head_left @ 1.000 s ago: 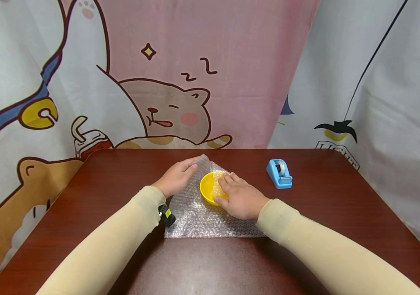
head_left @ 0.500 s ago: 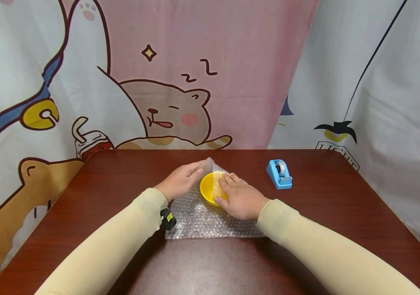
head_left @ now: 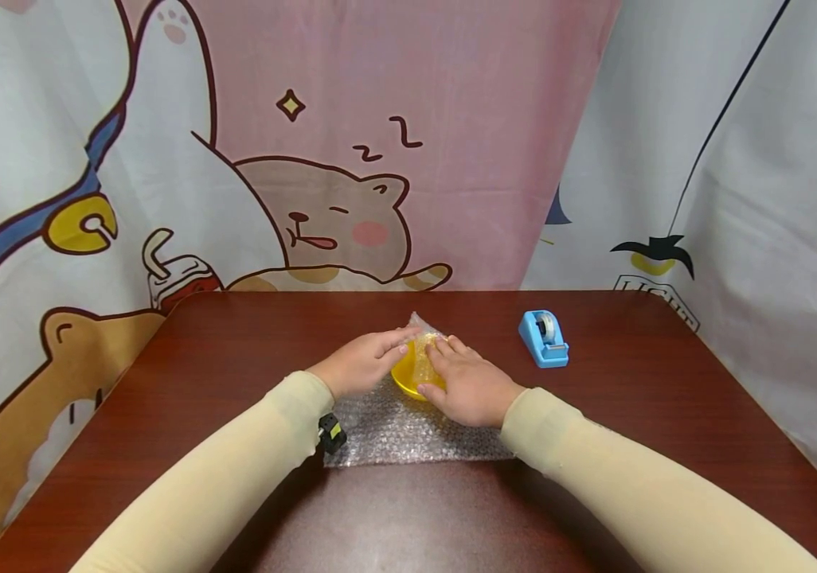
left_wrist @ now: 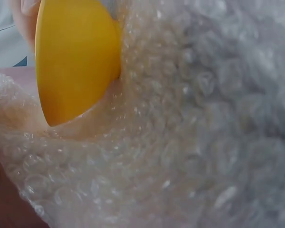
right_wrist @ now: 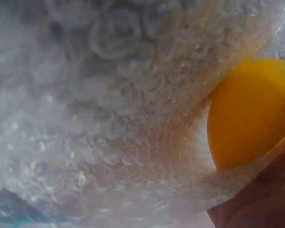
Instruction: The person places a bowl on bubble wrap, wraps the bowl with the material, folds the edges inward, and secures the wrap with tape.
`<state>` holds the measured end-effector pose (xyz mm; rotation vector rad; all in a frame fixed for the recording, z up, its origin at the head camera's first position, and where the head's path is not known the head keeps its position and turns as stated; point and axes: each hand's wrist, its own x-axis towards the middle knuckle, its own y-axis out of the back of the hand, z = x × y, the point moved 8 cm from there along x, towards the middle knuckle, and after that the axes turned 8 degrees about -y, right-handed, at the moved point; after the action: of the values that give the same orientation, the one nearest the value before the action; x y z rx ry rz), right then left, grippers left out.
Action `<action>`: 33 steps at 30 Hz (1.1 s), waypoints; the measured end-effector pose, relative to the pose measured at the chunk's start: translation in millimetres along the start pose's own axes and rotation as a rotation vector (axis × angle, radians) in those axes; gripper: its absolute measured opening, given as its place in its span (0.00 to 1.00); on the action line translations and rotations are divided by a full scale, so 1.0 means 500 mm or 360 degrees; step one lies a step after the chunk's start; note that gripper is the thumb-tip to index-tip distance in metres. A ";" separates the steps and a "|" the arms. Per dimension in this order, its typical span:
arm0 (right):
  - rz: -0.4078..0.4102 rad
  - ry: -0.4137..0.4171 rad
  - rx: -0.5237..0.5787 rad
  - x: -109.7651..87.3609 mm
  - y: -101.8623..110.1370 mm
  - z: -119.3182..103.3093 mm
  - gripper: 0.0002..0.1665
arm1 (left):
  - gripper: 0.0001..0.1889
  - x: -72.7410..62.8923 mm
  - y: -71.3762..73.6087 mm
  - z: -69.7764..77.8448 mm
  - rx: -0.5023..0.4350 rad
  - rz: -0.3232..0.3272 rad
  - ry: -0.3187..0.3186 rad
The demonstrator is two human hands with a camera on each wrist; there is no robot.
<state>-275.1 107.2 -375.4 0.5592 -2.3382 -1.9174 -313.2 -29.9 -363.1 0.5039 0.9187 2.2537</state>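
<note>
A yellow bowl (head_left: 403, 374) sits on a sheet of bubble wrap (head_left: 416, 438) on the table. My right hand (head_left: 476, 386) lies flat with its fingers extended, pressing a folded flap of the wrap over the bowl's right side. From the left, my left hand (head_left: 361, 362) reaches to the bowl's far rim, fingers straight against the wrap's raised far-left part. The left wrist view has the bowl (left_wrist: 78, 61) side-on, its base against the wrap. In the right wrist view, wrap fills most of the picture beside the bowl (right_wrist: 251, 114).
A light blue tape dispenser (head_left: 545, 341) with a roll in it stands at the back right of the brown wooden table (head_left: 638, 446). A patterned curtain (head_left: 408, 143) hangs behind the table's far edge. A small black device (head_left: 332, 434) is on the left wrist.
My left hand has moved right and slightly nearer, bringing the wrap's left part up and over toward the bowl, which it now partly covers. The right hand has stayed in place.
</note>
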 end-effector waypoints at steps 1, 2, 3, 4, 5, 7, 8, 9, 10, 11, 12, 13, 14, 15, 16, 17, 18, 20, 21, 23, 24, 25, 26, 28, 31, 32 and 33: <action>0.0006 -0.0005 0.0022 0.001 0.000 0.001 0.49 | 0.26 0.000 -0.002 0.000 0.0009 -0.0009 0.0001; 0.0009 -0.0015 0.0053 0.001 0.000 0.002 0.50 | 0.26 0.000 -0.003 0.000 0.0026 -0.0020 0.0000; 0.0015 -0.0027 0.0087 0.001 0.000 0.004 0.51 | 0.26 0.000 -0.005 0.001 0.0035 -0.0027 -0.0002; 0.0021 -0.0039 0.0132 0.002 0.000 0.006 0.53 | 0.26 0.000 -0.006 0.002 0.0045 -0.0035 -0.0006; 0.0027 -0.0047 0.0170 0.002 0.000 0.007 0.54 | 0.27 0.000 -0.008 0.004 0.0059 -0.0042 -0.0017; 0.0036 -0.0067 0.0246 0.002 0.001 0.011 0.56 | 0.27 0.000 -0.011 0.006 0.0097 -0.0061 -0.0036; 0.0041 -0.0076 0.0278 0.002 0.002 0.012 0.58 | 0.27 0.000 -0.013 0.007 0.0113 -0.0074 -0.0042; 0.0048 -0.0078 0.0308 0.001 0.003 0.013 0.59 | 0.27 0.000 -0.015 0.007 0.0127 -0.0085 -0.0048; 0.0047 -0.0084 0.0328 0.001 0.002 0.014 0.61 | 0.27 0.000 -0.017 0.007 0.0141 -0.0096 -0.0048; 0.0049 -0.0087 0.0341 0.001 0.003 0.014 0.62 | 0.27 0.000 -0.020 0.006 0.0158 -0.0105 -0.0053; 0.0049 -0.0092 0.0355 0.000 0.003 0.015 0.63 | 0.27 -0.001 -0.023 0.006 0.0179 -0.0117 -0.0050; 0.0050 -0.0094 0.0365 0.000 0.003 0.015 0.65 | 0.27 -0.001 -0.025 0.006 0.0194 -0.0130 -0.0039; 0.0053 -0.0091 0.0373 0.000 0.004 0.015 0.65 | 0.27 -0.001 -0.027 0.006 0.0209 -0.0140 -0.0041; 0.0054 -0.0089 0.0379 0.000 0.005 0.016 0.66 | 0.27 -0.001 -0.029 0.006 0.0227 -0.0148 -0.0038; 0.0054 -0.0091 0.0383 -0.001 0.005 0.016 0.66 | 0.27 -0.001 -0.031 0.007 0.0239 -0.0154 -0.0039; 0.0058 -0.0088 0.0385 -0.001 0.006 0.016 0.66 | 0.27 -0.001 -0.033 0.008 0.0256 -0.0160 -0.0047; 0.0059 -0.0085 0.0384 -0.001 0.007 0.016 0.66 | 0.27 -0.002 -0.034 0.010 0.0270 -0.0171 -0.0050; 0.0066 -0.0066 0.0377 -0.001 0.008 0.015 0.66 | 0.27 -0.002 -0.038 0.012 0.0293 -0.0187 -0.0070; 0.0068 -0.0059 0.0373 0.000 0.008 0.015 0.66 | 0.27 -0.002 -0.040 0.012 0.0305 -0.0194 -0.0080; 0.0066 -0.0053 0.0362 0.000 0.009 0.015 0.66 | 0.28 -0.002 -0.044 0.012 0.0335 -0.0210 -0.0096; 0.0066 -0.0047 0.0359 0.001 0.008 0.015 0.66 | 0.28 -0.001 -0.046 0.012 0.0350 -0.0216 -0.0100; 0.0069 -0.0040 0.0359 0.001 0.009 0.014 0.66 | 0.28 -0.001 -0.047 0.013 0.0368 -0.0217 -0.0106; 0.0070 -0.0039 0.0360 0.001 0.009 0.014 0.66 | 0.28 -0.001 -0.048 0.012 0.0390 -0.0224 -0.0104; 0.0069 -0.0035 0.0359 0.002 0.009 0.014 0.67 | 0.29 -0.001 -0.050 0.013 0.0423 -0.0234 -0.0110; 0.0075 -0.0022 0.0358 0.003 0.010 0.013 0.67 | 0.29 -0.001 -0.054 0.014 0.0495 -0.0261 -0.0128; 0.0076 -0.0020 0.0355 0.004 0.010 0.013 0.66 | 0.30 -0.001 -0.055 0.015 0.0517 -0.0273 -0.0134; 0.0077 -0.0017 0.0350 0.005 0.009 0.014 0.66 | 0.30 -0.001 -0.056 0.016 0.0537 -0.0281 -0.0146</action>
<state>-280.3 113.6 -372.8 0.5035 -2.5622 -1.6584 -296.6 -11.1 -378.2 0.6417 1.2526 1.9102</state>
